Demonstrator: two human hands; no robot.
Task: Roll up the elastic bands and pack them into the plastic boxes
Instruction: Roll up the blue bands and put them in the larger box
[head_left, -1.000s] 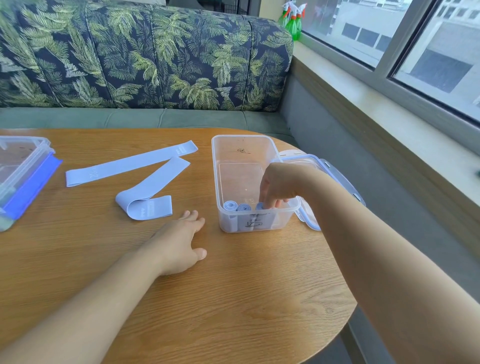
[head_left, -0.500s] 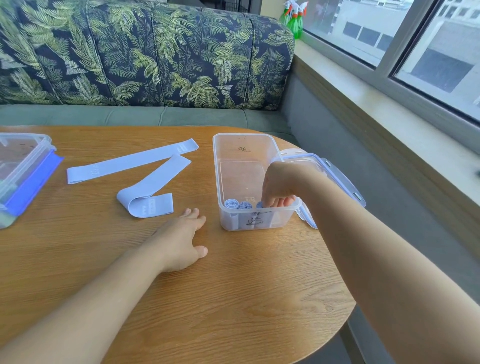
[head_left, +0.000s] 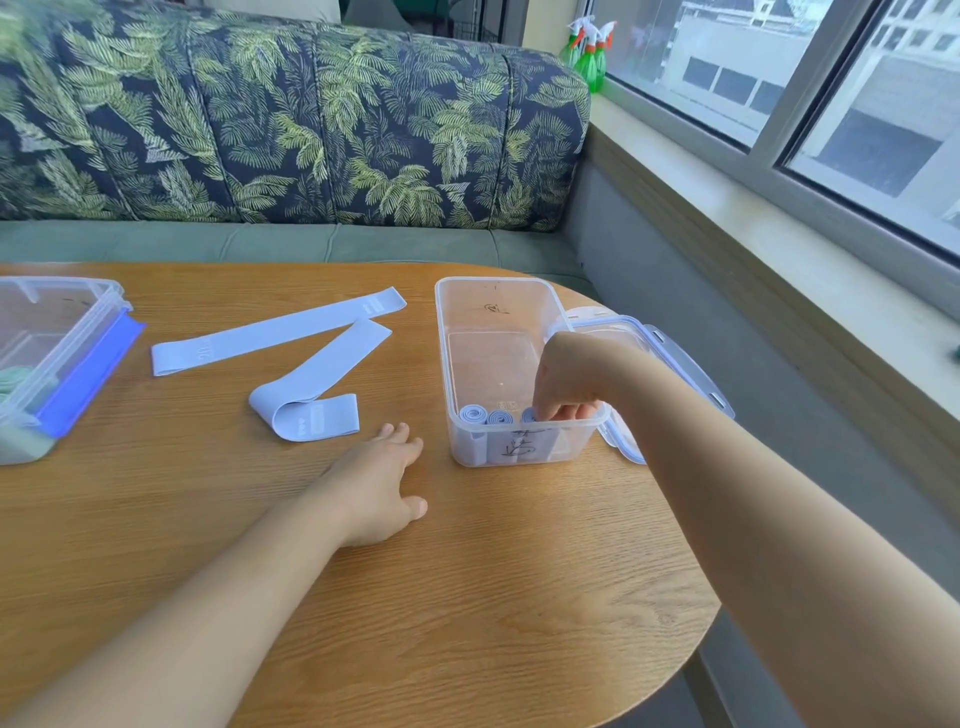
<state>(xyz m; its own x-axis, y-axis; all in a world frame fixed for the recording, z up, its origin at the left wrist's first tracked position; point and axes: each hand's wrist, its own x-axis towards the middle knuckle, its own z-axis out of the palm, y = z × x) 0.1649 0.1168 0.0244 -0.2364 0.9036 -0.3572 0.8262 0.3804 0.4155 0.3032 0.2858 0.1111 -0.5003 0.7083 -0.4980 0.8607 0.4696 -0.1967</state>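
A clear plastic box (head_left: 493, 332) stands open on the wooden table. Two rolled pale blue bands (head_left: 485, 415) stand side by side against its near wall. My right hand (head_left: 569, 382) reaches down into the box, fingers closed on a third rolled band (head_left: 530, 414) beside them, mostly hidden by the fingers. My left hand (head_left: 376, 491) lies flat on the table left of the box, fingers apart, holding nothing. Two unrolled pale blue bands lie further left: a straight band (head_left: 275, 330) and a partly folded band (head_left: 317, 395).
The box's lid (head_left: 670, 358) with blue-edged clips lies right of it at the table's edge. A second clear box (head_left: 57, 353) with a blue lid and greenish contents sits at the far left. A leaf-patterned sofa (head_left: 291, 130) and a window sill (head_left: 779, 218) lie beyond.
My right hand has stayed inside the box at the third roll with hardly any shift. My left hand has not moved.
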